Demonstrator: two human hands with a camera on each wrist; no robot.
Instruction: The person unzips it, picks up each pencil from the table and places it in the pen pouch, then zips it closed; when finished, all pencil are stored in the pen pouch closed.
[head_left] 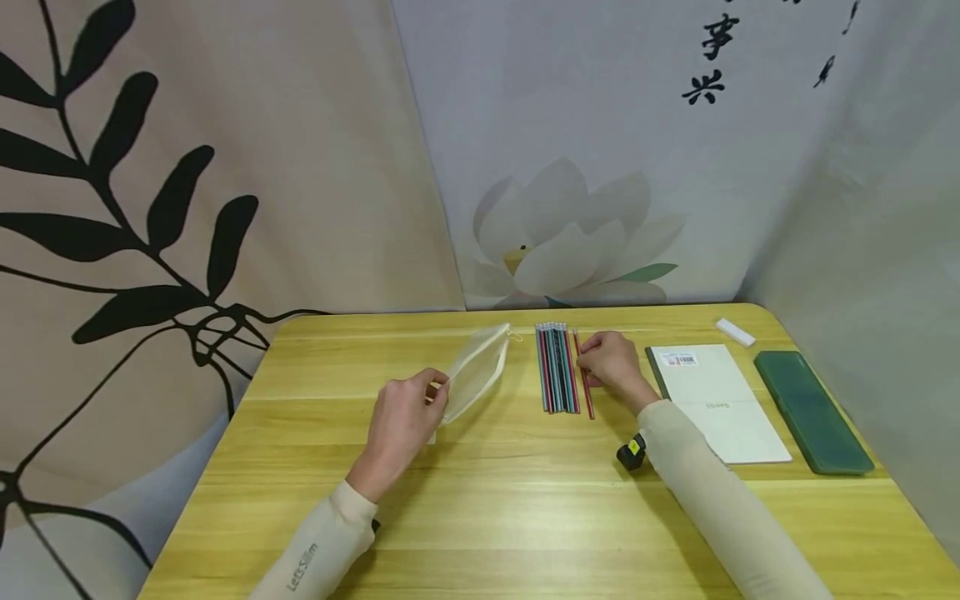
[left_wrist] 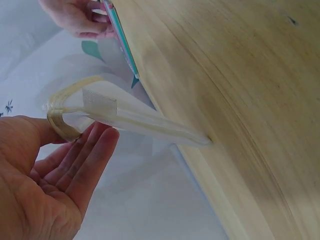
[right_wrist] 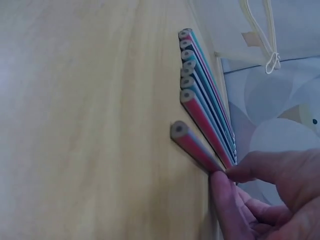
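My left hand [head_left: 401, 425] pinches the edge of a translucent mesh pouch [head_left: 474, 379] with cream trim and a small loop of cord. In the left wrist view the pouch [left_wrist: 102, 107] hangs with its mouth parted between thumb and fingers. To the right of it, several pencils [head_left: 557, 371] in teal, dark and red lie side by side on the table. My right hand [head_left: 615, 367] holds a single red pencil [head_left: 588, 402] just right of that row. The right wrist view shows thumb and finger pinching this pencil [right_wrist: 192, 146], its unsharpened end pointing away from the hand.
Right of my right hand lies a white notebook [head_left: 727, 425] with a dark spine and a label. Beyond it are a dark green flat case [head_left: 813, 412] and a small white block [head_left: 735, 332]. Printed curtains [head_left: 570, 125] stand behind the wooden table [head_left: 510, 517].
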